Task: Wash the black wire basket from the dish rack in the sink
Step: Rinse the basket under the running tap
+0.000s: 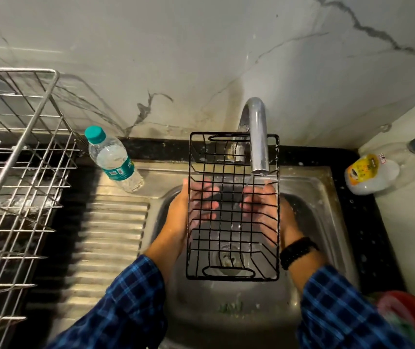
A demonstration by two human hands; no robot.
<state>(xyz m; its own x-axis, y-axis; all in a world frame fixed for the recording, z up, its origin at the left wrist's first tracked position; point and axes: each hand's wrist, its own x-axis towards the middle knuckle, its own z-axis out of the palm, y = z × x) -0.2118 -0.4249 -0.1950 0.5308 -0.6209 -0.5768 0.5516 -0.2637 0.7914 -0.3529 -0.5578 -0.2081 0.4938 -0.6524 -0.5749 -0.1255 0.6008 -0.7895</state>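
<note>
Head view: a person holds the black wire basket level over the steel sink, under a running tap; the left hand cradles its left long side and the right hand its right, fingers of both spread fairly straight beneath the mesh and bearing it from below; whether the thumbs hook over the rim cannot be told. The basket's long axis runs from the person towards the wall, its far end under the spout and its near end above the drain; the water stream strikes the far right part, just beside the right fingertips, so that hand is nearer the flow. Rinsing the rest likely means pushing the basket farther along that axis towards the wall.
</note>
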